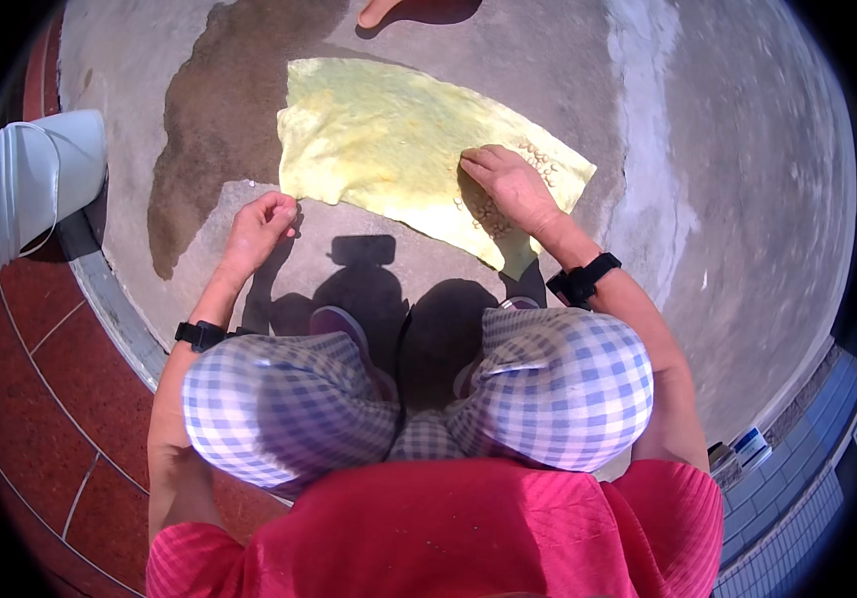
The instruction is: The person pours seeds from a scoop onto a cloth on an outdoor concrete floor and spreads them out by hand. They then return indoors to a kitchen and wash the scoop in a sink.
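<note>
A damp-looking yellow cloth (383, 134) lies spread on the concrete ground before me, its lower edge wavy. Pale seeds (540, 161) are scattered on its right end, with more around and under my right hand (509, 187). That hand is palm down over the cloth, fingers bent to the left; whether it holds seeds is hidden. At the cloth's lower left corner is my left hand (258, 230), its fingers curled and thumb near the forefinger. The fingertips meet the corner, but I cannot tell whether they grip it.
A white plastic bucket (62, 179) lies tipped on its side at the left, by the concrete step's edge. Dark wet ground (211, 142) spreads left of the cloth. Part of another person's bare limb (377, 12) shows at the top. A small box (751, 447) sits at lower right.
</note>
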`<state>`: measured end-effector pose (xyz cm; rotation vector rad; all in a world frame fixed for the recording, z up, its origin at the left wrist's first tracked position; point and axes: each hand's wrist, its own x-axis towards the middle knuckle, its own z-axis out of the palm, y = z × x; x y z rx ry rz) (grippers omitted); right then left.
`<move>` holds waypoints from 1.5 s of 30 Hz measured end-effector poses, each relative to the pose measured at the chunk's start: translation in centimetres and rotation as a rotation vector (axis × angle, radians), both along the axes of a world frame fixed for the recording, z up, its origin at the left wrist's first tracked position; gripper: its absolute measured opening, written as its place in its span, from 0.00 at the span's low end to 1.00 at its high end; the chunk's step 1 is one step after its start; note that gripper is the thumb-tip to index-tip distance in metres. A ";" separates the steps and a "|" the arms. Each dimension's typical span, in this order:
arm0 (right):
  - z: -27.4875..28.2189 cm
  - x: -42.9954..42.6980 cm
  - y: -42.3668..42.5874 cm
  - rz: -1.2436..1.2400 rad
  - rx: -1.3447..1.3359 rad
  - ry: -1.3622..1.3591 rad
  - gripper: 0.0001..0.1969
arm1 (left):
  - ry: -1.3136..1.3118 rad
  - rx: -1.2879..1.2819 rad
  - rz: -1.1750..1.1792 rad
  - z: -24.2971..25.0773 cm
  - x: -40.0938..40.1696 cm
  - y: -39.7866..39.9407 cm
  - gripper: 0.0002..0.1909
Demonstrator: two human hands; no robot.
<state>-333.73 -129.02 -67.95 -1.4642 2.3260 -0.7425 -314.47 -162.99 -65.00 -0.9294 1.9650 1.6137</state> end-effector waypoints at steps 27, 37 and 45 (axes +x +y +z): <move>0.1 -0.1 3.3 -0.093 0.240 0.274 0.20 | -0.011 0.002 -0.026 0.6 -0.1 1.0 0.06; 0.8 6.5 6.7 0.040 0.286 0.083 0.24 | 0.010 0.058 -0.053 0.3 -0.2 0.4 0.06; 2.1 7.1 8.6 -0.014 0.310 0.029 0.24 | -0.015 0.079 -0.102 -1.1 0.4 0.6 0.05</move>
